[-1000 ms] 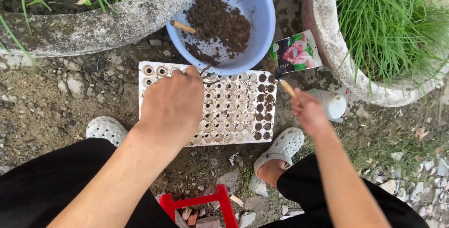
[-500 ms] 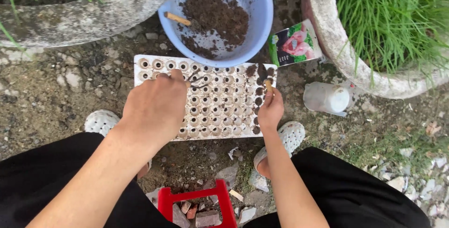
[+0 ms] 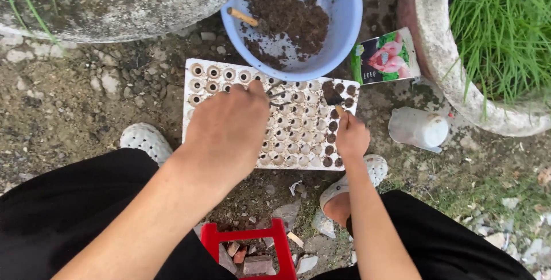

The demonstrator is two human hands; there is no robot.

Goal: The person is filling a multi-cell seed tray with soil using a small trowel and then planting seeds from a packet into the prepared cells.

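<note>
Seed tray (image 3: 287, 136) under left hand (image 3: 229, 130), right hand (image 3: 351, 137).

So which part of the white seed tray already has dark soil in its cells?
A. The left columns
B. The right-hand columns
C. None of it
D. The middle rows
B: the dark-filled cells run down the right edge of the seed tray, beside the right hand.

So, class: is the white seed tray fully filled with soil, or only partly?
Partly. On the seed tray, only the right-edge cells hold dark soil; the other visible cells look pale and unfilled.
</note>
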